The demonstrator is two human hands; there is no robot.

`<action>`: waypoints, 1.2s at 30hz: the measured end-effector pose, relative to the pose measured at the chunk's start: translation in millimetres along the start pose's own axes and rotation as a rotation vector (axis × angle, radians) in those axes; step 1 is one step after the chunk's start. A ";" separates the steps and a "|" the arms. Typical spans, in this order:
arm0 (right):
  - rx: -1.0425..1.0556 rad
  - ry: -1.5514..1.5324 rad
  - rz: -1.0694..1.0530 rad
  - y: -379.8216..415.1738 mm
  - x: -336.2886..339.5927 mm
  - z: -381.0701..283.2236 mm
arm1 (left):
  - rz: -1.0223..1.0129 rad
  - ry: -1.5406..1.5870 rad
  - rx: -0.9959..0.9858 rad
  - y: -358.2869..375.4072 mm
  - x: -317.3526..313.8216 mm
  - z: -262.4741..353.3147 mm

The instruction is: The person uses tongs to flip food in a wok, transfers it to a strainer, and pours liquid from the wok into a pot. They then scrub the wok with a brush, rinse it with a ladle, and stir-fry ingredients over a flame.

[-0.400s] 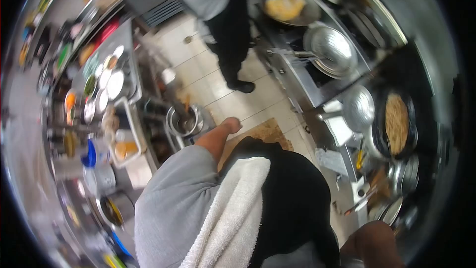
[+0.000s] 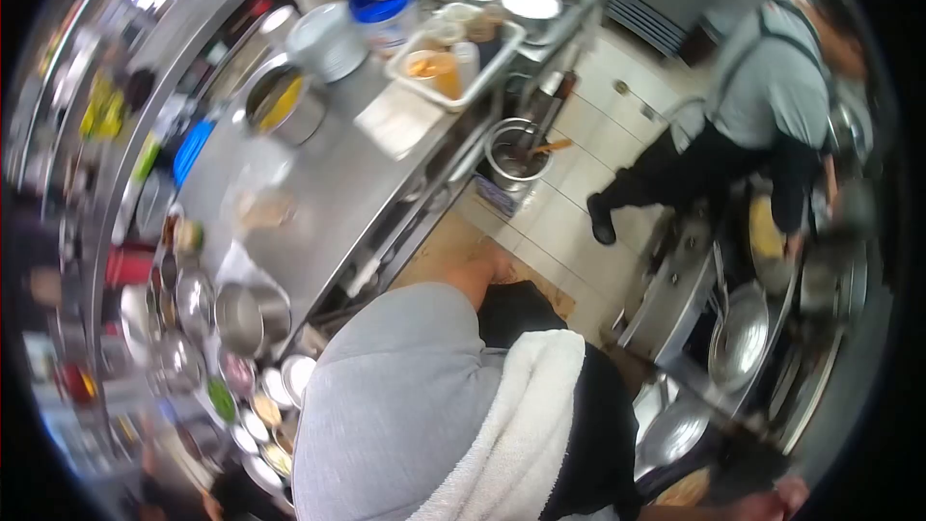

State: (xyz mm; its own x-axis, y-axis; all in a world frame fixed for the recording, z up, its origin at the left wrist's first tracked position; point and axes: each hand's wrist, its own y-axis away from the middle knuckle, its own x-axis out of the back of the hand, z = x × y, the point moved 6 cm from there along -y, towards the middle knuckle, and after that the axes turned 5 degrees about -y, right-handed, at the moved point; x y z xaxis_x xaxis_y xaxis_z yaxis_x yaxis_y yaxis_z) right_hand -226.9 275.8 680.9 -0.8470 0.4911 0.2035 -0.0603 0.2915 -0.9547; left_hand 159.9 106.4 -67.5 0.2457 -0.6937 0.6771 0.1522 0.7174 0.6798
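Position: the browned food lies in the dark pan at the lower right edge of the view, beside a silver pan and near your right hand. Judged from this layout, work as follows: face the pan squarely, keep your right wrist above its rim, and bring your fingers in from the outer side. Keep the towel clear of hot metal. Hold your left elbow in, away from the counter, and leave room for the co-worker at the stove.

Fingers, right: blurred and near the frame edge; how far they are open, and whether they hold or touch anything, cannot be told.

Fingers, left: your left hand hangs above the brown mat; no object shows in it, but blur hides the finger opening
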 end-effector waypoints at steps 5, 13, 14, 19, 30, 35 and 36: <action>-0.773 0.299 -0.455 153.1 16.1 101.9 | 0.002 0.240 0.235 124.0 -30.6 -74.4; -0.967 0.203 -1.128 444.2 -15.2 178.5 | -0.030 -0.125 0.069 42.1 -149.6 -152.0; -1.006 0.202 -1.159 459.0 -28.5 185.3 | -0.016 -0.125 0.085 42.5 -146.9 -152.5; -1.092 0.219 -1.281 493.4 -100.6 207.9 | 0.088 -0.086 -0.015 26.7 -107.8 -120.1; -1.111 0.195 -1.508 528.3 -206.2 212.3 | 0.144 0.020 0.028 83.4 -23.0 -78.9; -1.102 0.171 -1.542 533.2 -219.0 209.4 | 0.439 0.249 0.020 65.5 -59.0 -106.9; -1.100 0.156 -1.541 532.2 -220.0 208.2 | 0.392 0.257 0.062 64.7 -61.8 -113.3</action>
State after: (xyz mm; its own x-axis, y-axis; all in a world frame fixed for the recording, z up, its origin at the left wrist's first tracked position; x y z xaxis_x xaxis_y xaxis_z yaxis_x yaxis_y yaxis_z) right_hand -182.6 152.0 82.8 -0.3394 -0.6290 0.6994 -0.2422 0.7769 0.5811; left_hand 263.0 202.9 -97.2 0.5030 -0.3274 0.7999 -0.0552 0.9114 0.4077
